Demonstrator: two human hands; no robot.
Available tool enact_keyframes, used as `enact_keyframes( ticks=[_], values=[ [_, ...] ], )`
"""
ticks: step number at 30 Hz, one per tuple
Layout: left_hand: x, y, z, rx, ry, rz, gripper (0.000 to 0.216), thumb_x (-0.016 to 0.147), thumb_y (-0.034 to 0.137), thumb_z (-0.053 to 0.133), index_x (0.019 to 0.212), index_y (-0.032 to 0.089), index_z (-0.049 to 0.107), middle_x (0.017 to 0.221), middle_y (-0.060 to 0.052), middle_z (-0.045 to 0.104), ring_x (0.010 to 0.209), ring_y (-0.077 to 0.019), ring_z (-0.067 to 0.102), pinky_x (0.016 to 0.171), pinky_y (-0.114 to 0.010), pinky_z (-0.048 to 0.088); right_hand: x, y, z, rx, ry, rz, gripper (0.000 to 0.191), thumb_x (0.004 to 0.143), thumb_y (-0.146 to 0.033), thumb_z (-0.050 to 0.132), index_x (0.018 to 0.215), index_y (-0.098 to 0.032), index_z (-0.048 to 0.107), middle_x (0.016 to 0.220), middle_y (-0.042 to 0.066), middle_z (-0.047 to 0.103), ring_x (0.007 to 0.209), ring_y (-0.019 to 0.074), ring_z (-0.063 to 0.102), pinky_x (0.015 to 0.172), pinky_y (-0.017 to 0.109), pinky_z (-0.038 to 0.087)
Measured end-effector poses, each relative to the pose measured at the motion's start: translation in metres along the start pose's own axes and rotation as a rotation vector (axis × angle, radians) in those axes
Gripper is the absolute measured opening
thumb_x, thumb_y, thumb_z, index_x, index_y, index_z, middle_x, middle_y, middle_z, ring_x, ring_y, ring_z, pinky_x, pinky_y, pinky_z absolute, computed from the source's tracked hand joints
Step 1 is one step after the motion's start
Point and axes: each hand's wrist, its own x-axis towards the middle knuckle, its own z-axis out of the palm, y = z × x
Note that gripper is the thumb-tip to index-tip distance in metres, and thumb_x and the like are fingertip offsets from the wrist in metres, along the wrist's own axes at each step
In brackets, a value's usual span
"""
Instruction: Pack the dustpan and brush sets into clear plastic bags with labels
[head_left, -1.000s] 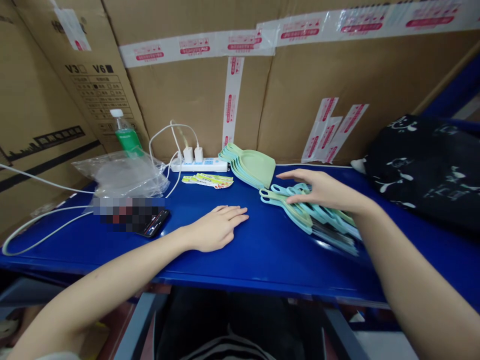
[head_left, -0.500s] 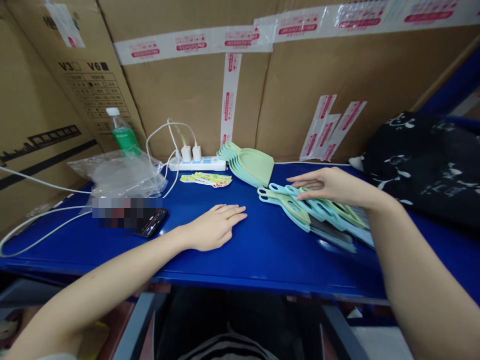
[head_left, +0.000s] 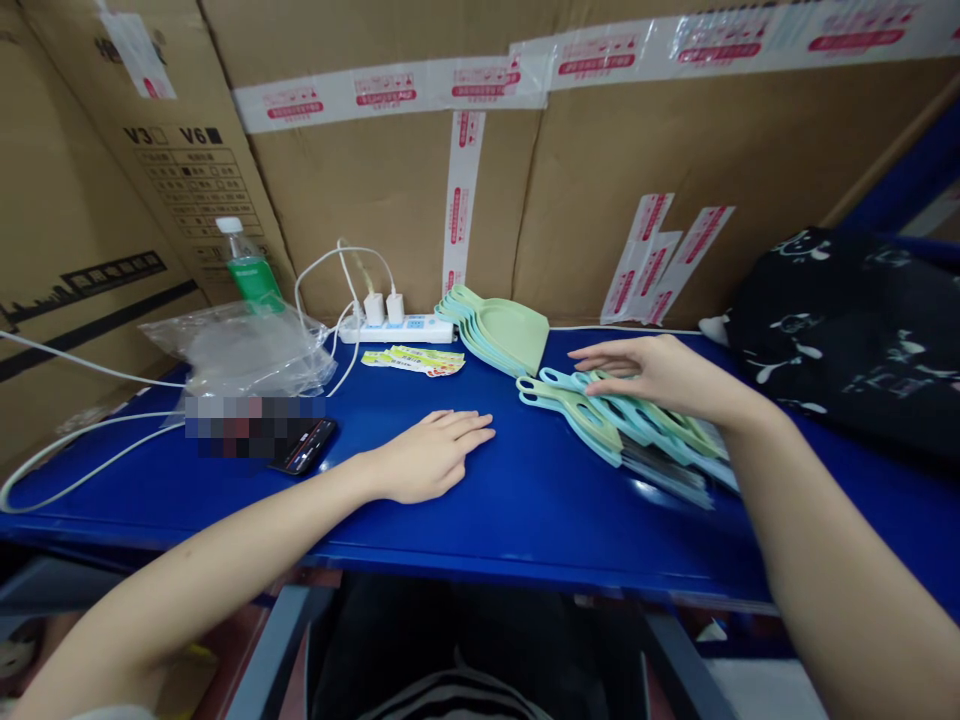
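Flat on the blue table (head_left: 480, 520) lies my left hand (head_left: 424, 457), fingers stretched out and nothing in it. My right hand (head_left: 645, 372) hovers over a row of small hand brushes (head_left: 592, 425) with green and light-blue handles, its fingers extended and thumb apart. Whether the fingertips touch a handle I cannot tell. The brushes overlap, their dark bristles pointing right and towards me; the hand and forearm hide some of them. Behind them, a stack of nested dustpans (head_left: 514, 330) in green and light blue leans near the cardboard.
To the left are a phone (head_left: 304, 447), a clear plastic bag (head_left: 247, 350), a bottle (head_left: 251, 275) with a green label and white cables. A power strip (head_left: 420, 328) and yellow-green packets (head_left: 416, 360) lie at the back. A black patterned bag (head_left: 847, 330) stands at right.
My right hand has shifted slightly left over the brushes. My left hand, the brushes and the dustpans stay where they were.
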Motion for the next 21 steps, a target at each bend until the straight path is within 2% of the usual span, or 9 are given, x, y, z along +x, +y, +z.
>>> enact_keyframes(
  ticks=[4,8,13,18,21],
  values=[
    [0.000,0.000,0.000,0.003,-0.002,-0.010,0.050,0.088,0.014,0.037,0.138,0.010,0.041,0.149,-0.014,0.036,0.140,-0.0231,0.031,0.114,-0.043,0.028,-0.001,0.000,-0.002,-0.012,-0.023,0.016,0.049,0.068,-0.048,0.070,0.111,-0.024,0.070,0.105,0.007,0.073,0.092,0.0281,0.070,0.088,0.047,0.057],
    [0.000,0.000,0.000,0.018,-0.014,-0.013,0.051,0.088,0.014,0.037,0.139,0.011,0.040,0.150,-0.013,0.036,0.140,-0.0229,0.031,0.114,-0.042,0.027,0.000,-0.003,0.001,-0.055,0.011,0.010,0.051,0.069,-0.050,0.068,0.112,-0.023,0.069,0.104,0.008,0.073,0.092,0.0280,0.069,0.087,0.047,0.056],
    [0.000,0.001,-0.001,0.012,-0.017,-0.023,0.050,0.089,0.015,0.037,0.139,0.009,0.040,0.150,-0.014,0.036,0.140,-0.0237,0.031,0.114,-0.042,0.027,0.005,-0.011,0.015,-0.231,0.070,-0.104,0.043,0.076,-0.050,0.062,0.111,-0.025,0.069,0.110,0.007,0.071,0.100,0.0282,0.066,0.090,0.045,0.052],
    [0.000,0.001,-0.001,0.013,-0.012,-0.019,0.050,0.089,0.015,0.036,0.138,0.010,0.040,0.150,-0.014,0.035,0.140,-0.0231,0.030,0.114,-0.042,0.027,0.010,-0.013,0.031,-0.334,0.013,-0.200,0.044,0.083,-0.046,0.055,0.118,-0.021,0.066,0.112,0.011,0.068,0.104,0.0287,0.063,0.090,0.044,0.050],
    [0.000,0.000,0.001,0.011,-0.001,-0.013,0.050,0.088,0.015,0.036,0.138,0.012,0.040,0.150,-0.013,0.035,0.140,-0.0222,0.030,0.114,-0.042,0.027,0.010,-0.012,0.037,-0.346,-0.028,-0.221,0.045,0.086,-0.045,0.052,0.124,-0.024,0.062,0.112,0.011,0.066,0.102,0.0273,0.063,0.086,0.042,0.051]
  ],
)
